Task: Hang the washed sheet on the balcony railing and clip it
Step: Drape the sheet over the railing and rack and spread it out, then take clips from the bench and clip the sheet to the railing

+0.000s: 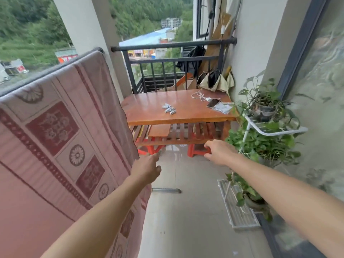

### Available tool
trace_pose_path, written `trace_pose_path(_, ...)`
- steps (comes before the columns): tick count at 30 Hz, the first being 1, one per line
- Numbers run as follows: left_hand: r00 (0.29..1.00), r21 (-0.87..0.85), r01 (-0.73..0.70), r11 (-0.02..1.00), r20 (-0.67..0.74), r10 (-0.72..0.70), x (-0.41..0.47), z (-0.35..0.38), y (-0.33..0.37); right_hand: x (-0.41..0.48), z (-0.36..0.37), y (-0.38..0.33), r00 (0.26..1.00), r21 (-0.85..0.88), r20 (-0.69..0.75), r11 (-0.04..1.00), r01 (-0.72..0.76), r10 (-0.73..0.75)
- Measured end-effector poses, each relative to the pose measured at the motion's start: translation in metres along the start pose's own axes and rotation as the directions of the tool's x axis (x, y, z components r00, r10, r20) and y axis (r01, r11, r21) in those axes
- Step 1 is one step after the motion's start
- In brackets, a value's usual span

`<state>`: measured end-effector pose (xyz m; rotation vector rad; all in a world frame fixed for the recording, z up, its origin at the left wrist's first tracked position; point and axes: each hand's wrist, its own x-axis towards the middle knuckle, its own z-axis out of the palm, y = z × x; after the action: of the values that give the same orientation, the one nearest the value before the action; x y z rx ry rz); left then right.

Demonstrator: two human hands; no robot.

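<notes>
A pink sheet [55, 138] with dark red flower and square patterns hangs draped over the balcony railing [55, 68] on the left and reaches down past the floor edge of the view. Several grey clips [169, 108] lie in a small pile on the orange wooden table [149, 110] ahead. My left hand [147, 169] is stretched forward beside the sheet's right edge, fingers apart, holding nothing. My right hand [217, 151] reaches forward below the table's front edge, fingers loosely spread and empty.
A phone, a white cable and a small packet [214, 104] lie on the table's right side. Red stools [197, 149] stand under it. A white plant rack [264, 131] with potted vines lines the right wall. A dark metal railing [173, 45] closes the far end.
</notes>
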<state>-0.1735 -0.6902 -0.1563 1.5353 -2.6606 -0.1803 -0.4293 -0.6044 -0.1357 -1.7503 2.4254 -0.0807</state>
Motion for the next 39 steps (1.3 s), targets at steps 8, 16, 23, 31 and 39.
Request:
trace_pose_path(8,1.0,0.022,0.001,1.0,-0.005,-0.001,0.174,0.012,-0.041,0.181,0.003,-0.008,0.996,-0.036,0.048,0.997,0.074,-0.072)
trace_pose_path(16,1.0,0.009,-0.016,1.0,0.022,0.016,0.377,0.007,-0.08,0.383,-0.011,-0.009,0.996,-0.048,0.077,0.998,0.052,-0.048)
trace_pose_path(23,0.997,0.026,-0.033,0.999,0.073,0.031,0.508,0.009,-0.086,0.522,-0.013,0.006,0.991,-0.048,0.118,0.996,0.074,-0.068)
trace_pose_path(31,0.976,-0.007,0.161,0.987,0.147,-0.159,0.633,0.067,-0.105,0.704,0.048,0.025,0.944,-0.032,0.275,0.979,0.2,-0.184)
trace_pose_path(39,0.858,-0.022,0.429,0.903,0.321,-0.4,0.682,0.122,-0.106,0.841,0.134,0.035,0.853,-0.025,0.429,0.94,0.341,-0.298)
